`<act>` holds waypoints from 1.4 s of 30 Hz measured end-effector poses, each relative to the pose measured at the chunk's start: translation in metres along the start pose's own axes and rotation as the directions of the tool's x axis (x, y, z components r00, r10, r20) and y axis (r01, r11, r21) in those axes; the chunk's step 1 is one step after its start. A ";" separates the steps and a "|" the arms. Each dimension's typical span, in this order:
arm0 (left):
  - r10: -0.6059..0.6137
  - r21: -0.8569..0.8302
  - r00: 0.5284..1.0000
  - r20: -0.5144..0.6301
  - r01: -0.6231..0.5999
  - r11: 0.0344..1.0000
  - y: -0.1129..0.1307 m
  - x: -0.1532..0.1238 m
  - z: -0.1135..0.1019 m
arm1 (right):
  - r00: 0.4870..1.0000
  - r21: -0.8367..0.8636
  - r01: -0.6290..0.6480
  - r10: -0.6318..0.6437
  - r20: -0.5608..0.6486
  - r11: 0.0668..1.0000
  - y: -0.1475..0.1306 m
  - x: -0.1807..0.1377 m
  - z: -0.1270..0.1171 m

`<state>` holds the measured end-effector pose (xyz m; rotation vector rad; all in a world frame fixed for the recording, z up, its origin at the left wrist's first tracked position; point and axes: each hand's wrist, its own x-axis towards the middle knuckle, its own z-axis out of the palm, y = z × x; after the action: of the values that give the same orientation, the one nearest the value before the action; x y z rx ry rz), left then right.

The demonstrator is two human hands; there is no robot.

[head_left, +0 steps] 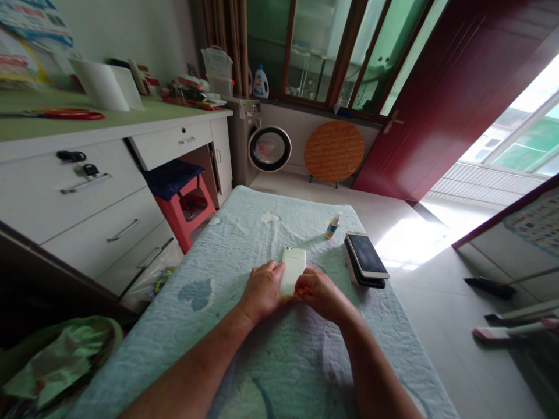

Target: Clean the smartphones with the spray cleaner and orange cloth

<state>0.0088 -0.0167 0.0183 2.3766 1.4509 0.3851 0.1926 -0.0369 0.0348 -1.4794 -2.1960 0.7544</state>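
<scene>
A red stool stands beside the left edge of the table, which is covered with a pale blue quilted cloth. The left forearm slants in from the table's near edge, pointing away and to the right, and the left hand lies low, holding a white phone: fingers bent along its left side, thumb stretched across below its near end. The phone rests back up around the middle of the table, its camera end toward the far edge. The right forearm slants the opposite way, toward the left, and the right hand is curled at the phone's near right corner, fingers folded in; whether they pinch anything, I cannot tell. Farther right, a small spray bottle stands near the far right corner, and a stack of phones lies along the right edge.
</scene>
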 end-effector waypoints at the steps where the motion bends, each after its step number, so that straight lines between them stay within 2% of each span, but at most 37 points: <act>1: 0.000 -0.002 1.000 0.000 0.000 1.000 0.000 0.000 -0.001 | 1.000 0.010 0.001 -0.001 0.025 1.000 0.000 0.000 -0.001; 5: 0.000 -0.011 1.000 0.015 0.000 1.000 0.000 0.001 -0.002 | 0.998 0.032 -0.033 0.031 0.060 0.999 0.002 -0.001 -0.005; 12: 0.014 -0.015 1.000 0.025 -0.014 1.000 -0.002 0.001 -0.002 | 0.995 -0.004 -0.052 0.051 -0.082 0.999 0.010 0.002 -0.002; 16: 0.012 -0.018 1.000 0.028 -0.011 1.000 -0.002 0.001 -0.002 | 0.994 -0.036 -0.065 0.061 -0.095 0.997 0.012 0.003 0.001; 24: 0.034 -0.015 0.999 0.010 -0.033 0.999 -0.004 0.000 0.001 | 0.990 -0.124 0.000 -0.018 -0.139 0.992 0.000 0.010 0.015; 27: 0.044 -0.016 0.999 0.012 -0.044 0.999 -0.003 0.000 -0.001 | 0.989 -0.183 -0.017 -0.011 -0.149 0.983 -0.007 0.015 0.021; 31: 0.045 -0.016 0.999 0.024 -0.045 0.999 -0.002 0.000 -0.002 | 0.991 -0.197 -0.022 -0.004 -0.135 0.980 -0.010 0.018 0.020; 35: 0.043 -0.006 0.999 0.000 -0.043 0.999 -0.004 0.000 0.001 | 0.994 -0.140 -0.008 -0.007 -0.109 0.990 -0.005 0.012 0.011; 42: 0.032 -0.013 0.999 0.014 -0.032 0.999 -0.004 0.001 0.001 | 0.999 -0.006 -0.016 0.017 0.035 1.000 0.003 0.002 -0.006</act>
<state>0.0063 -0.0137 0.0161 2.3902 1.4020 0.3830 0.1973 -0.0325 0.0383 -1.4998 -2.2162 0.7861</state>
